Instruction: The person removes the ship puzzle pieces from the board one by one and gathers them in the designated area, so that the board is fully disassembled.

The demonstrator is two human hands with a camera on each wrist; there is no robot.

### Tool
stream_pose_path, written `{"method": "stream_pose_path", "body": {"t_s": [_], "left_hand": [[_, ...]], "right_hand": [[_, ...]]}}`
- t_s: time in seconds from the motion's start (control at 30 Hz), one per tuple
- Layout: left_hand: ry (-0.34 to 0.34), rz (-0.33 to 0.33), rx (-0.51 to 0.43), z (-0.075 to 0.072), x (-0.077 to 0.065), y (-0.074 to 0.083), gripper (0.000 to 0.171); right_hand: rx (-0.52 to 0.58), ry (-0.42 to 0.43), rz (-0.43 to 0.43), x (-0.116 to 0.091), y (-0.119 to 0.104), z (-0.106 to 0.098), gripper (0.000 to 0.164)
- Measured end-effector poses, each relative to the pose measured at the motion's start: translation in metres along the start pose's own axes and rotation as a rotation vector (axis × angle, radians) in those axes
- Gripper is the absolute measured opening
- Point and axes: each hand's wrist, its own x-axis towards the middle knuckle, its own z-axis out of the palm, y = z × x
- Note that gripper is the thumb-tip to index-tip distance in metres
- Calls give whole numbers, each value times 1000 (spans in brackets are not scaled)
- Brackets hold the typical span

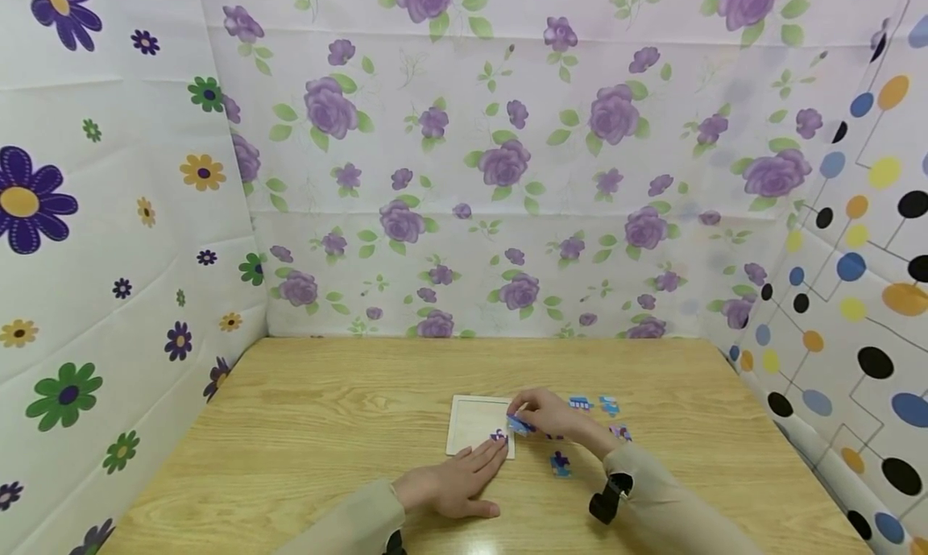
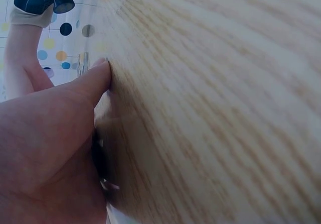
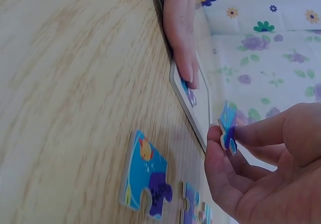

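My right hand (image 1: 547, 414) pinches a blue and purple jigsaw piece (image 3: 228, 127) between thumb and fingers, held up beside the right edge of a pale square puzzle frame (image 1: 467, 422). Flat with fingers extended, my left hand (image 1: 464, 482) rests over the frame's lower right corner. Its fingertips touch a purple and blue piece (image 1: 498, 436) lying inside that corner and partly cover it. In the left wrist view the left thumb (image 2: 95, 81) lies against the tabletop.
Right of the frame lie several loose jigsaw pieces; the nearest piece (image 1: 560, 463) shows an orange fish in the right wrist view. Two blue pieces lie farther back, one of them a light blue piece (image 1: 609, 406). Patterned cloths surround the wooden table (image 1: 326, 410).
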Motion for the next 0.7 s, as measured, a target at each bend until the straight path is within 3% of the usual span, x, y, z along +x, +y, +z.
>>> {"method": "stream_pose_path", "body": {"t_s": [0.5,0.7], "left_hand": [[11,10,-1,1,0,-2,82],[16,5,-6,1,-1,0,82]], "right_hand": [[48,-44,7,-17,2,-18,24],[44,-27,-2,-22,5,-28,24]]}}
